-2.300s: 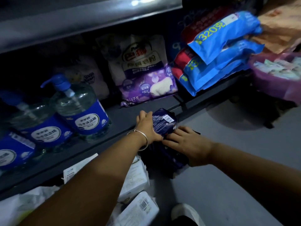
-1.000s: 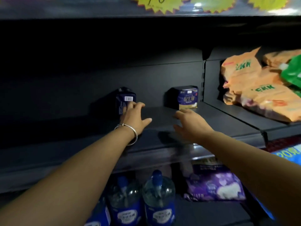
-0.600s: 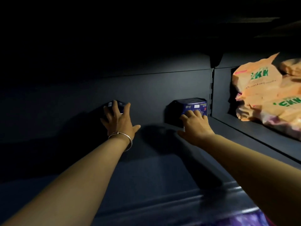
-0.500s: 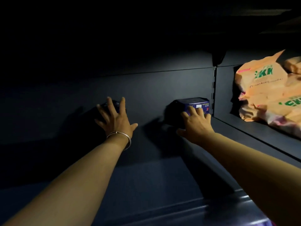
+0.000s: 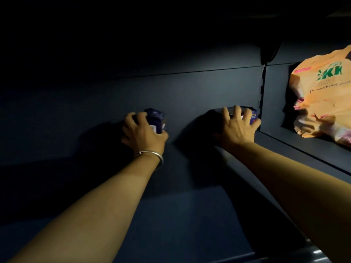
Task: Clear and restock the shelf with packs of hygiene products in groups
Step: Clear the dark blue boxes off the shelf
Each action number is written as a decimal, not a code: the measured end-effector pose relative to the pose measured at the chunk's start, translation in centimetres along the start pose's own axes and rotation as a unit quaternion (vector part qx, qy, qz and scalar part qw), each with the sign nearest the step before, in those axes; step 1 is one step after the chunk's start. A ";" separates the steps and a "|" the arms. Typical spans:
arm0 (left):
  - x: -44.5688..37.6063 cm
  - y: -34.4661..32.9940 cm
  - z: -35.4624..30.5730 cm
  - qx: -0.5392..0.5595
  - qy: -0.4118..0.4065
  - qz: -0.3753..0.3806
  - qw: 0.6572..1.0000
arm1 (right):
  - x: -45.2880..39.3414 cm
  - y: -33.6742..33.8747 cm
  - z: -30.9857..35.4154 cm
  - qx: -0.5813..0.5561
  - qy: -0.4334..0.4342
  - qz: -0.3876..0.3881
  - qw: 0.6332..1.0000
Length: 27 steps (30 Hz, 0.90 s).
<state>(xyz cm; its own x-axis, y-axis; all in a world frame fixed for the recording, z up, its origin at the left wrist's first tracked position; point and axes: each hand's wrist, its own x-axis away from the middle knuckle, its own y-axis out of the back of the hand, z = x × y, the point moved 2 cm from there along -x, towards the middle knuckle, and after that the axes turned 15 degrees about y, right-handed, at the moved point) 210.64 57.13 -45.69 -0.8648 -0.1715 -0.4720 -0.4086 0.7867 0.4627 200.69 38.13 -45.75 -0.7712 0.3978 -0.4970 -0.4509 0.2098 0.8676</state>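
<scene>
Two dark blue packs stand at the back of a dark shelf (image 5: 190,215). My left hand (image 5: 143,132), with a silver bangle on the wrist, grips the left pack (image 5: 156,117), fingers curled round its left side and thumb at its lower right. My right hand (image 5: 237,126) lies on the right pack (image 5: 252,112) with fingers spread straight over its top and front. That pack sits against the back wall, close to the shelf upright. Most of both packs is hidden behind my hands.
An orange bag with green lettering (image 5: 322,103) lies on the neighbouring shelf (image 5: 303,145) to the right, past a slotted upright (image 5: 262,88). The back wall (image 5: 171,88) is dark. The shelf's front lip (image 5: 284,255) shows at the bottom right.
My left hand has curled round the left pack, where its fingers were spread before. My right hand stays spread on the right pack. The view has moved closer to the shelf.
</scene>
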 end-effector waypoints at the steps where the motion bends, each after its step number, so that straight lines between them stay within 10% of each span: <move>1: 0.7 -0.3 -0.6 0.021 -0.027 0.009 0.999 | -0.2 0.1 -0.2 -0.019 -0.015 0.000 1.000; 13: 3.6 -3.3 -3.3 -0.006 -0.056 0.145 0.988 | -1.8 -0.4 -3.4 -0.250 -0.105 -0.019 0.962; 27: 6.0 0.8 -3.6 0.043 -0.017 0.150 0.988 | 4.9 4.5 -4.0 -0.188 -0.043 -0.102 0.976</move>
<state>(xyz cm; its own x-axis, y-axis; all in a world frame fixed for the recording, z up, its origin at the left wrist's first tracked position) 204.03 54.59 -45.46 -0.9323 0.0957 -0.3488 -0.1081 0.8464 0.5214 193.11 37.43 -44.35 -0.6159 0.4581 -0.6409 -0.7358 -0.0437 0.6758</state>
